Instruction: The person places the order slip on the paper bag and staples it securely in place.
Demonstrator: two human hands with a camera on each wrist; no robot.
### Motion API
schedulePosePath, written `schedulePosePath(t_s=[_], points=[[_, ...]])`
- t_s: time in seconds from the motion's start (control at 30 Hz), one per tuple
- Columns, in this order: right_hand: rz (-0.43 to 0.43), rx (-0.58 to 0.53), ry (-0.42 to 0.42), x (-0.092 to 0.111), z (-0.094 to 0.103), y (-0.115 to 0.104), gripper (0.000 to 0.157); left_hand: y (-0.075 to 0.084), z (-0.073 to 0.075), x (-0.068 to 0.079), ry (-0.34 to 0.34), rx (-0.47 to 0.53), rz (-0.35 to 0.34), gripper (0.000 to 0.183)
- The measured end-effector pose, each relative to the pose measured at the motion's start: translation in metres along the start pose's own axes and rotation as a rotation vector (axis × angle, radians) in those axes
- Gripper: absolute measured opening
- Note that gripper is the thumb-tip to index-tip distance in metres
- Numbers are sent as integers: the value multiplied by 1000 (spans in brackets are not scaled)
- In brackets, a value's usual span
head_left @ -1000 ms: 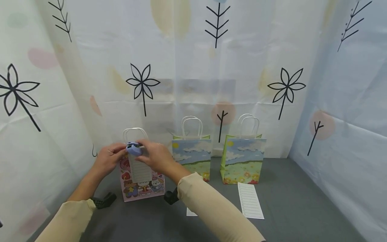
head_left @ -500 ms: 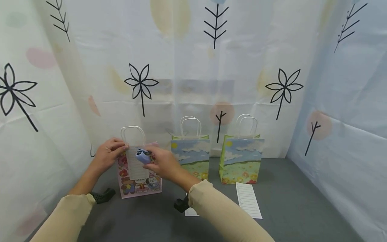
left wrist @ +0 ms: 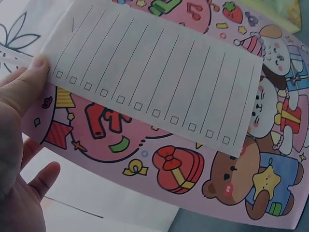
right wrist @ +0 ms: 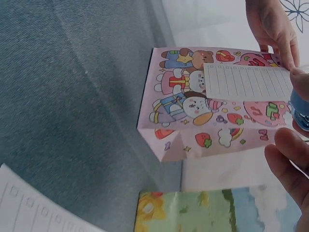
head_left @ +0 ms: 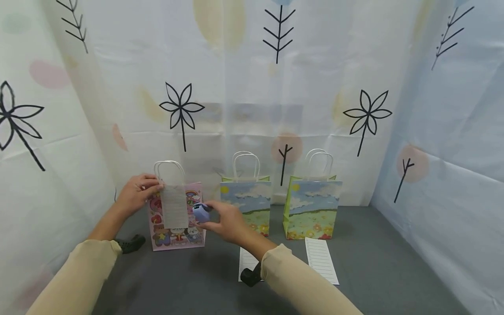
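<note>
At the left of the head view stands a pink gift bag (head_left: 197,192) printed with cartoon animals, its white handles up. A lined checklist slip (head_left: 175,208) lies flat over its front, top edge near the handles. My left hand (head_left: 135,192) pinches the slip's top left corner against the bag, thumb (left wrist: 29,82) in front and fingers partly hidden behind. To the right of the slip, my right hand (head_left: 228,221) holds a small lavender-blue stapler (head_left: 201,212) in front of the bag's right side, apart from the slip. Only part of the stapler (right wrist: 300,104) shows in the right wrist view.
Two landscape-print gift bags, one in the middle (head_left: 252,205) and one at right (head_left: 315,210), stand upright along the back. Two more checklist slips, one near the right forearm (head_left: 246,262) and one farther right (head_left: 320,260), lie on the grey table (head_left: 374,262). A patterned curtain (head_left: 252,87) encloses the table.
My right hand has drawn the stapler off the slip's top edge, moving right and down. My left hand keeps its pinch at the corner, and the pink bag has shifted slightly up and left in view.
</note>
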State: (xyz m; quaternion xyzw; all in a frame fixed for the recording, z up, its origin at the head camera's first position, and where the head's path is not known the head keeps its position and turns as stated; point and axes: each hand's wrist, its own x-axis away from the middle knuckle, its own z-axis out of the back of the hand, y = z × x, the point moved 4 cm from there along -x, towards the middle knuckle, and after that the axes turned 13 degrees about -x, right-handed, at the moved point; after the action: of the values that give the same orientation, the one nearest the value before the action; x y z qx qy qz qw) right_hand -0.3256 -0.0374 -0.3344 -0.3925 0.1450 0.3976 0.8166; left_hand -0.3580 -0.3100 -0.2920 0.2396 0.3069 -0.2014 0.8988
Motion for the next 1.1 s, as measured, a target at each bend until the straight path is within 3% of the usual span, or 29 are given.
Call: schedulePosePath(t_s=[0.33,0.73,1.1], points=[[-43,-91,16,25,22,17,53,-7,2,-2,-97,-26,76,24],[-106,-71,13,67,56,47,56,0,2,3,-97,-78,158,40],[-213,-22,28,113,88,75,46,2,8,13,-51,-58,241,57]])
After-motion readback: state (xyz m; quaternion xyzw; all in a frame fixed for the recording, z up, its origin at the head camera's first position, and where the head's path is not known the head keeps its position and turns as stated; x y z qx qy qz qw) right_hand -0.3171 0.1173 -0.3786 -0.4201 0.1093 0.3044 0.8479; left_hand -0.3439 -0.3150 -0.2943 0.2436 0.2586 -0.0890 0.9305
